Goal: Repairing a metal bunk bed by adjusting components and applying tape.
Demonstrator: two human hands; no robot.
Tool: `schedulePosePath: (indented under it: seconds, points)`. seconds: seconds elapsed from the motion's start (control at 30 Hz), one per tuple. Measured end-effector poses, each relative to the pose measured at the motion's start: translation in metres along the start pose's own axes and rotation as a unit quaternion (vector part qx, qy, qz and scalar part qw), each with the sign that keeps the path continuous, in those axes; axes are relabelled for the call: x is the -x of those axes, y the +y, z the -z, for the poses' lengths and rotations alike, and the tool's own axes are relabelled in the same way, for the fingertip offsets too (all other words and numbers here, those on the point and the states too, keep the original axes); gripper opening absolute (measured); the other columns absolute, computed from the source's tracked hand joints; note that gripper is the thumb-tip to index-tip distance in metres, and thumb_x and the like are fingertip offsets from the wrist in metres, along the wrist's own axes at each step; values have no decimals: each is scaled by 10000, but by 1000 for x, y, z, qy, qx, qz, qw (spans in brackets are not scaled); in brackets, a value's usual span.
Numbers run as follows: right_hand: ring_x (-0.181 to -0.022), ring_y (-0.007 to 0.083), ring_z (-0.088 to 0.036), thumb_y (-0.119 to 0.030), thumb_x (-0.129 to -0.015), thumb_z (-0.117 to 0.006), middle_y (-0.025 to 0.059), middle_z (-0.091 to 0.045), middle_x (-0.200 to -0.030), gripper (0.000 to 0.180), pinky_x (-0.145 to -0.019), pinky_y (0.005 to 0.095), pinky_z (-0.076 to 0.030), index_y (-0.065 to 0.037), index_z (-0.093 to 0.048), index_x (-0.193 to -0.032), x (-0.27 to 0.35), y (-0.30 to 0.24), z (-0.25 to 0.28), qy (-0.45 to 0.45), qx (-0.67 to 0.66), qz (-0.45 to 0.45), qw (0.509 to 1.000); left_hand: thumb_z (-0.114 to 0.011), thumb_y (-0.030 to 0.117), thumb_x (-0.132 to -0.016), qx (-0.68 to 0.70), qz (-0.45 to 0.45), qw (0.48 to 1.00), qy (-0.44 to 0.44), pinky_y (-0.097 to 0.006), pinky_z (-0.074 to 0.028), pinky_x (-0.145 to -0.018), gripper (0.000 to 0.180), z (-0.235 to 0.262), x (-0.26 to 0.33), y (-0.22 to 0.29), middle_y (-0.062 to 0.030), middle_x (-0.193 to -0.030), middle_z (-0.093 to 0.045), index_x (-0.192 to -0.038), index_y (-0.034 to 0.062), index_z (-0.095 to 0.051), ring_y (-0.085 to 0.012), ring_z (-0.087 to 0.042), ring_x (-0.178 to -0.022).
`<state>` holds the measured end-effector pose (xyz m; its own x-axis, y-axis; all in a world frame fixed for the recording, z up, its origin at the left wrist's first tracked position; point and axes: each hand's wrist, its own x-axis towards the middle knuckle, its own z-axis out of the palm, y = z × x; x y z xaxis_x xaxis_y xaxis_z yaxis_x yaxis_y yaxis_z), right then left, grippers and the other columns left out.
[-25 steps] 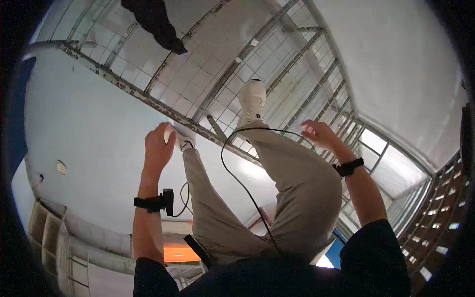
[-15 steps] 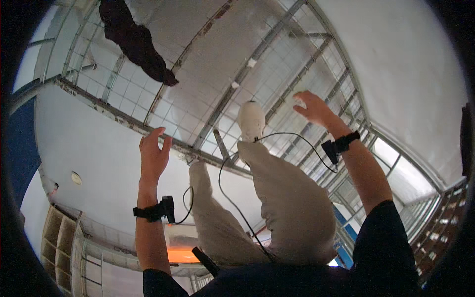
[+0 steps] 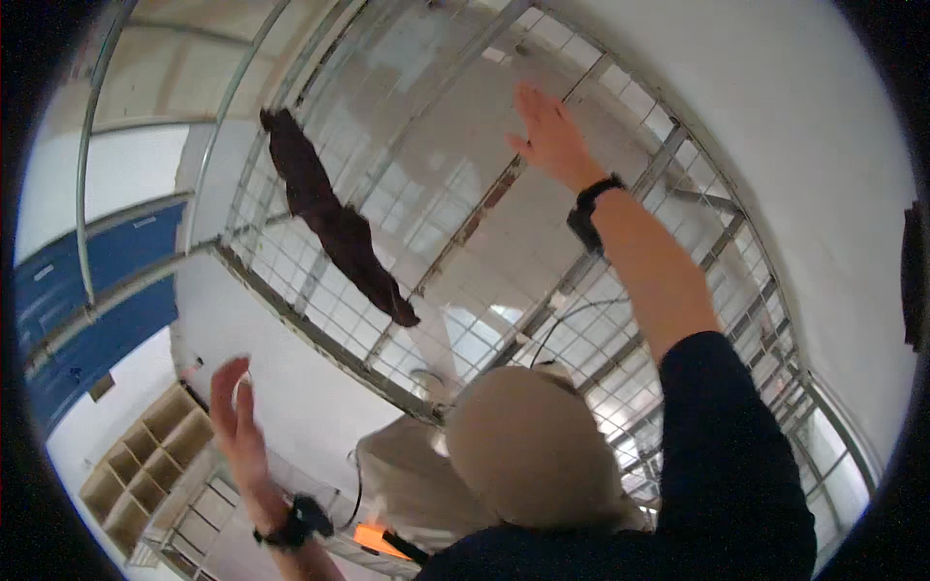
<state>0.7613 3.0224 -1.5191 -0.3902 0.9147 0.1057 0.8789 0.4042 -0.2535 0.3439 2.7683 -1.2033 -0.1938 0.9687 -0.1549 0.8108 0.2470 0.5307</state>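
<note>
A crumpled dark brown cloth [image 3: 329, 215] lies in a long strip across the wire mesh of a metal bed frame [image 3: 315, 334]. Over the mesh, to the right of the cloth, my right hand [image 3: 552, 140] reaches out with its fingers stretched and nothing in them. My left hand [image 3: 239, 426] is raised low on the left, outside the frame's edge, fingers bent but apart, and no object shows in it. Both wrists wear black bands with small devices. My knee in beige trousers [image 3: 528, 445] is at the frame's near side.
Upright metal bars [image 3: 85, 208] and a blue panel [image 3: 116, 290] stand at the left. A wooden cubby shelf [image 3: 145, 465] is at the lower left. White wall [image 3: 765, 126] borders the frame on the right. A thin black cable [image 3: 572, 312] runs near my right arm.
My right hand has reached further forward, over the mesh. My left hand has dropped lower and to the left. The view has shifted and my knee has come up onto the near side.
</note>
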Motion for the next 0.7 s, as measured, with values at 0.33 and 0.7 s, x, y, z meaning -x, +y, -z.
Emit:
schedulePosePath:
  seconds: [0.33, 0.7]
  points:
    - [-1341, 289, -306, -457, -877, -530, 128, -293, -1480, 747, -1104, 431, -218, -27, -262, -1425, -11, -32, 5, -86, -60, -23, 994, -555, 100, -921, -314, -69, 947, 21, -334, -374, -1007, 265, 136, -143, 108, -107, -1166, -604, -1174, 22, -564, -194, -552, -1093]
    - [-1310, 278, -362, -450, -849, -565, 92, -198, -1534, 784, -1103, 432, -229, -43, -243, -1437, -4, -11, -9, -80, -12, -28, 996, -662, 185, -804, -233, -147, 950, -143, -396, -486, -803, 362, 11, -236, 34, -189, -1022, -630, -1120, 40, -564, -348, -606, -939]
